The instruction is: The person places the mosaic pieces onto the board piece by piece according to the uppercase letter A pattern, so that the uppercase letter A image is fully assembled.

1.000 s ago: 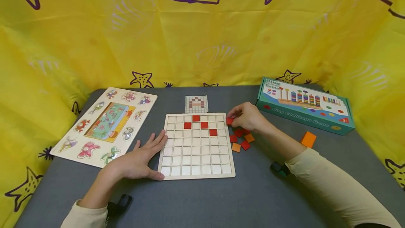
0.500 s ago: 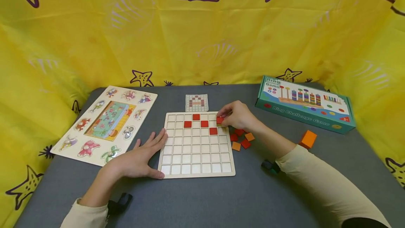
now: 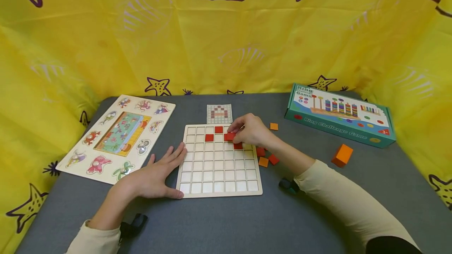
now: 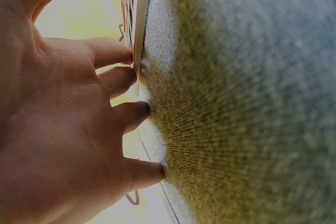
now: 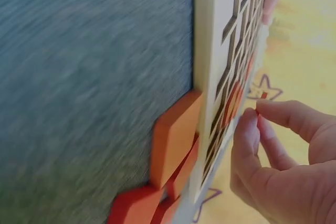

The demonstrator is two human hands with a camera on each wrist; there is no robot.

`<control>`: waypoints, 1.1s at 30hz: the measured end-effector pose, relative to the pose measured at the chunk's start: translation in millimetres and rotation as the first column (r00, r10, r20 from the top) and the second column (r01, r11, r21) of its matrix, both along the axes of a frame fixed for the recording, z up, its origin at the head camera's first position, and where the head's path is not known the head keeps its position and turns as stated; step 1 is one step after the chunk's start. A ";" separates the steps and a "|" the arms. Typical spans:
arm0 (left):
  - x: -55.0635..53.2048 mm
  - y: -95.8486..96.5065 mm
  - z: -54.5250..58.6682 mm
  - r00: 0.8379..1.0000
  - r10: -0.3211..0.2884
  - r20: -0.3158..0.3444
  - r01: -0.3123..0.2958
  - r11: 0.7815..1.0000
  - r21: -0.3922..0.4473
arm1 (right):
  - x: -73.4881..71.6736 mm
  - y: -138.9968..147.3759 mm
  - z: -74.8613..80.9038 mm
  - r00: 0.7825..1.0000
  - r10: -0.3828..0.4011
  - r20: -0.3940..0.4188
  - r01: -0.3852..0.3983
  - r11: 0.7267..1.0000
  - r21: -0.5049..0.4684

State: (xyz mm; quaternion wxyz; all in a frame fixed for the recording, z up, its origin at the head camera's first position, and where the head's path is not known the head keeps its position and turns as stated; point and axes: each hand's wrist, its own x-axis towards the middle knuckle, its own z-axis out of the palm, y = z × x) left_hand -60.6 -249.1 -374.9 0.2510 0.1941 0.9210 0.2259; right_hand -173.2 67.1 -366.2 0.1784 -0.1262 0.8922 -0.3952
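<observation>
The pale wooden grid board (image 3: 219, 195) lies flat on the dark table. My right hand (image 3: 251, 130) is over its upper right part and pinches a red square tile (image 5: 264, 96) between thumb and fingers. In the head view that tile overlaps a red one in the second row. Other red tiles sit in cells: one in the top row (image 3: 219, 129), one lower left of it (image 3: 209, 138), and one partly under my right hand (image 3: 238, 146). With fingers spread, my left hand (image 3: 155, 177) rests along the board's left edge, thumb at the lower corner.
A small pattern card (image 3: 219, 114) lies behind the board. Loose red (image 3: 274, 159) and orange tiles (image 3: 263, 162) are at its right. A peg puzzle (image 3: 84, 169) lies left; a green game box (image 3: 340, 115) and an orange block (image 3: 342, 155) are to the right.
My right hand has carried the red tile leftward, from beside the board's right edge to over its upper rows. An orange tile behind that hand has come into view. My left hand stays put.
</observation>
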 end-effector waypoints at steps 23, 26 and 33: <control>0.2 3.1 3.5 0.999 -0.014 -0.044 0.012 0.998 -0.055 | 3.9 -59.6 0.9 0.988 0.150 -0.032 -0.149 0.988 0.038; 0.1 3.5 4.0 0.999 -0.021 -0.049 0.018 0.998 -0.058 | 4.3 -64.9 -0.6 0.986 0.159 -0.041 -0.157 0.987 0.037; 0.5 4.3 5.5 0.998 -0.026 -0.055 0.023 0.998 -0.057 | 7.0 -76.3 -1.5 0.982 0.178 -0.054 -0.176 0.983 0.045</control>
